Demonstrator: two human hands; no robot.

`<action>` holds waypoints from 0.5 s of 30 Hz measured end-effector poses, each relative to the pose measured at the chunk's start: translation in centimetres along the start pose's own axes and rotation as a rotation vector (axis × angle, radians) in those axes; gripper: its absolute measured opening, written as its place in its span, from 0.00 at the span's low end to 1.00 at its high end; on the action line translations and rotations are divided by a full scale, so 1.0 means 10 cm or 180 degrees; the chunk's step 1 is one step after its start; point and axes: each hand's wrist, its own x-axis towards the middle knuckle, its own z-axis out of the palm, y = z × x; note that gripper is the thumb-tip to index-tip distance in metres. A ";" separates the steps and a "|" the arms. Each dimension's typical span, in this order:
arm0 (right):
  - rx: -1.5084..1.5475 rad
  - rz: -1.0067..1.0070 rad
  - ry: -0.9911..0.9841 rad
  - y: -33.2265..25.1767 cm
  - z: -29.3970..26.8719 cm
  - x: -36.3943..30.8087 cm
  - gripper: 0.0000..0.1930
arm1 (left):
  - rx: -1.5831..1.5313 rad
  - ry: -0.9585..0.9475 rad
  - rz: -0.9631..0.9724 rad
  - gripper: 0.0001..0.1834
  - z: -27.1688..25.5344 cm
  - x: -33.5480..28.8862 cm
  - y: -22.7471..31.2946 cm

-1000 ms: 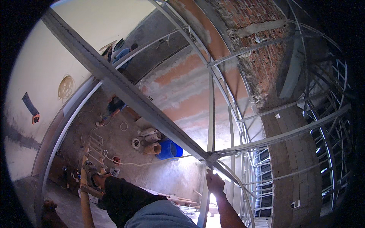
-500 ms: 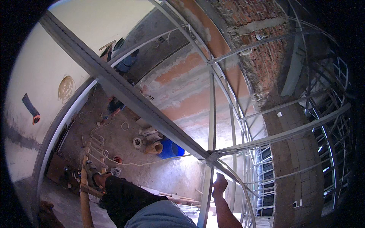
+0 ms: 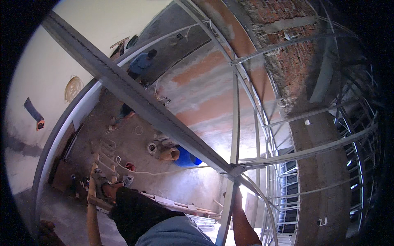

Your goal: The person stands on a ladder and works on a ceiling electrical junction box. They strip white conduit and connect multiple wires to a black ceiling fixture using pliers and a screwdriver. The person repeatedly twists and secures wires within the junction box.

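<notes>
My right hand (image 3: 237, 201) is raised at the lower middle, partly hidden by an upright metal channel (image 3: 228, 209). Its fingers appear wrapped round that channel, just below the joint where several ceiling-frame channels meet. A long grey metal channel (image 3: 135, 100) runs from this joint to the upper left. In the dim lower left corner is my left hand (image 3: 47, 228); its fingers are too dark to read. My leg in black shorts (image 3: 141, 207) reaches down to a bamboo ladder (image 3: 92, 205), where my sandalled foot (image 3: 104, 184) rests.
Below on the floor stand a blue barrel (image 3: 188, 158), rolled material (image 3: 169, 154) and a loose hose (image 3: 152, 174). A person in blue (image 3: 141, 62) is further off. A handsaw (image 3: 33, 114) and a cable coil (image 3: 74, 89) are against the pale wall. Metal framing (image 3: 312, 145) fills the right.
My right hand has shifted from beside the upright channel to partly behind it. The view has moved slightly, and the person in blue shows more fully. My left hand is a little lower.
</notes>
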 end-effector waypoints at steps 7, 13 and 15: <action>0.1359 0.0304 0.0737 0.06 -0.05 0.16 0.15 | 0.1994 -0.0006 -0.0401 0.16 -0.22 0.01 -0.32; 0.1709 0.0209 0.0521 0.18 -0.04 0.20 0.12 | -0.1946 0.0157 0.0137 0.18 0.20 0.04 0.16; 0.1319 -0.0238 0.0601 0.25 -0.02 0.27 0.12 | -0.1895 -0.0378 0.0886 0.18 0.26 0.21 0.23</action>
